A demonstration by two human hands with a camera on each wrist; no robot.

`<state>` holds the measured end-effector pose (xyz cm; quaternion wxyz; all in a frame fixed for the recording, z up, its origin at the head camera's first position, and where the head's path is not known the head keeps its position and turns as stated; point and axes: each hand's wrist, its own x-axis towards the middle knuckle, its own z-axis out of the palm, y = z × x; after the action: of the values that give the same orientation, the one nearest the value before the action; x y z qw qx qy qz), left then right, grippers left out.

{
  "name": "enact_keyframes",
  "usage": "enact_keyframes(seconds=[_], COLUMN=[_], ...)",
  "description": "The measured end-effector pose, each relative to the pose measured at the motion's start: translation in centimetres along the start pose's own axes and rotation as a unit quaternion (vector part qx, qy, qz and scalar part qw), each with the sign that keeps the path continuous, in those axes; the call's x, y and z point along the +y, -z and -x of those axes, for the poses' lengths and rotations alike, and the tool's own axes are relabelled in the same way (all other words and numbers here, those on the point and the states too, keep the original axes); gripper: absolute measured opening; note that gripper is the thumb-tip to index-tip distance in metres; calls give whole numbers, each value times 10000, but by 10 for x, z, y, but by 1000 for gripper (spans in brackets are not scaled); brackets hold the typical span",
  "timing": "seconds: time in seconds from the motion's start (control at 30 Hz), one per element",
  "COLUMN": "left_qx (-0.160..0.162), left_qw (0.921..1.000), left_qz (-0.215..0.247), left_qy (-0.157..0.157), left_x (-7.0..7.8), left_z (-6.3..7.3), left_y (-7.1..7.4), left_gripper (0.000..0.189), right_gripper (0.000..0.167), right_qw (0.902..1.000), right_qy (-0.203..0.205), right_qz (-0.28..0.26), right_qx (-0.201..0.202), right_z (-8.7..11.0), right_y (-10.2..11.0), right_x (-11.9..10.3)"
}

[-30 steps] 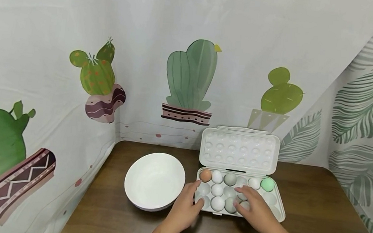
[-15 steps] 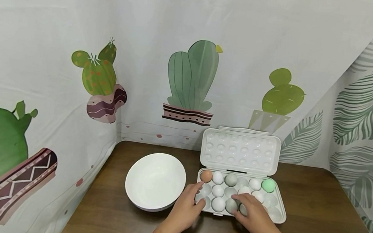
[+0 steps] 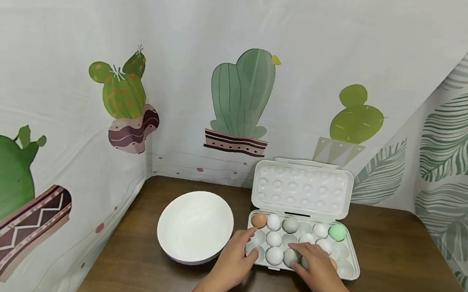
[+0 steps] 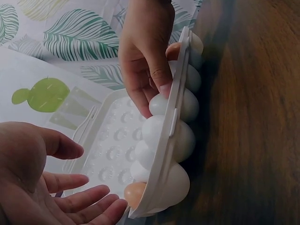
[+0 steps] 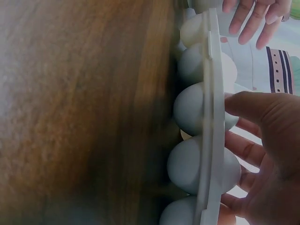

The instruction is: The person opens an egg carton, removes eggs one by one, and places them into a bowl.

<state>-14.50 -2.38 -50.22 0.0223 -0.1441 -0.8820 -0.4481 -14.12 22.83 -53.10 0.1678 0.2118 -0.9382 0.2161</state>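
A white plastic egg carton (image 3: 353, 254) lies open, its lid (image 3: 302, 189) leaning back. White, grey-green, brown and mint-green eggs fill part of its cups. Thumb and fingers of my right hand (image 3: 318, 266) pinch a grey-green egg (image 3: 290, 257) in the front row, which still sits in its cup. Beside it in that row is a white egg (image 3: 274, 256). At the carton's left end, my left hand (image 3: 234, 253) holds nothing, its fingers apart and loosely bent. In the left wrist view, a brown egg (image 4: 135, 194) is near those fingertips.
Left of the carton stands a large white bowl (image 3: 195, 226) on the brown wooden table (image 3: 400, 253). Behind the table hangs a pale cloth (image 3: 170, 112) printed with cacti and leaves.
My right hand has come slightly nearer the table's front, uncovering white eggs in the middle row, and its fingers have closed around the grey-green egg. My left hand has hardly moved.
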Motion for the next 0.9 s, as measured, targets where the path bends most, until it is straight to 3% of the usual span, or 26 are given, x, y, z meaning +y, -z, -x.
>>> enact_keyframes(seconds=[0.27, 0.57, 0.9], left_qx=[-23, -44, 157], left_qw=[10000, 9997, 9987], left_qz=[46, 232, 467], left_qy=[1, -5, -118], left_x=[0, 0, 2], left_z=[-2, -2, -6], left_y=[2, 0, -3], left_gripper=[49, 51, 49], right_gripper=[43, 45, 48], right_qw=[9975, 9987, 9949], right_qy=[-639, -67, -213], right_qz=[-115, -456, -801], right_qx=[-268, 212, 569], right_z=[-5, -11, -19], right_y=[6, 11, 14], right_x=[-4, 1, -6])
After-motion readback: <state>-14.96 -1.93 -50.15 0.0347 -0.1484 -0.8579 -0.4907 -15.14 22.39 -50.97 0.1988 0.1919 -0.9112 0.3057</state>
